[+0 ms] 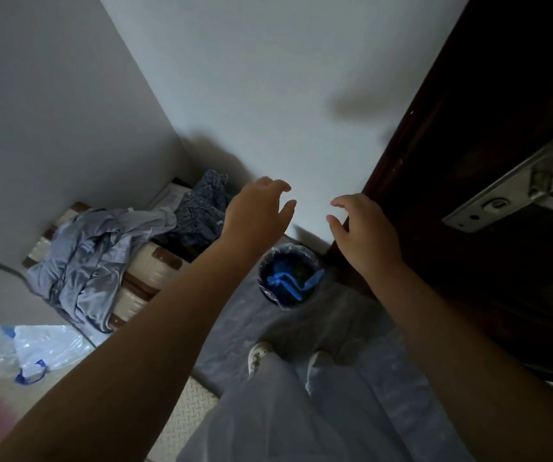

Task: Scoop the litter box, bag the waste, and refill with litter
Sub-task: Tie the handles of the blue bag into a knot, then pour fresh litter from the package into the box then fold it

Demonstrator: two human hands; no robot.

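A small round bin [287, 276] stands on the floor by the wall, lined with a bluish bag. Inside it lies dark waste and a blue drawstring [288, 282]. My left hand [257, 211] hovers above and left of the bin, its fingers loosely bent and holding nothing. Just right of the bin's upper side, my right hand [365, 228] is raised with relaxed, slightly curled fingers, also without anything in it. Both forearms reach forward over my legs. No litter box or scoop is in view.
A dark wooden door [488, 181] with a metal lock plate [501, 198] stands at the right. At the left, crumpled clothes [101, 258] lie on a cream suitcase [155, 265]. Clear plastic bags [35, 351] lie at lower left. My white shoes [258, 356] are below the bin.
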